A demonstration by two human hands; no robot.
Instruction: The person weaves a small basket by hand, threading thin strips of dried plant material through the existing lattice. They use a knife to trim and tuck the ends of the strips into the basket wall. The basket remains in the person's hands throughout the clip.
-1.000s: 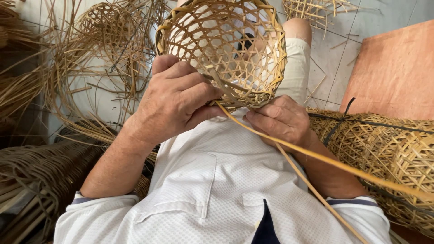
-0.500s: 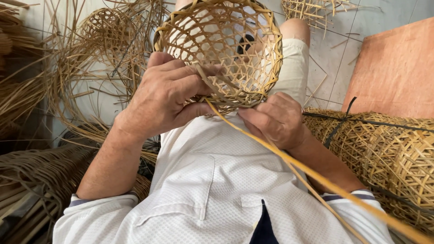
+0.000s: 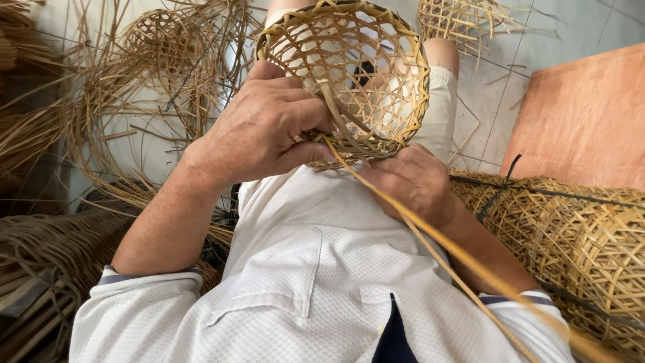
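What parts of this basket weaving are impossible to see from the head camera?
- Left hand: its fingertips curl behind the rim of the open-weave basket, hidden.
- Right hand: its fingers tuck under the basket, so its grip cannot be seen.
- Long cane strip: blurred near the lens and cut off by the bottom edge.
- Stacked baskets: cut off by the right edge.

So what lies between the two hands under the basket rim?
In the head view, a long flat bamboo strip runs out of the open-weave basket between the left hand and right hand, over the white shirt.
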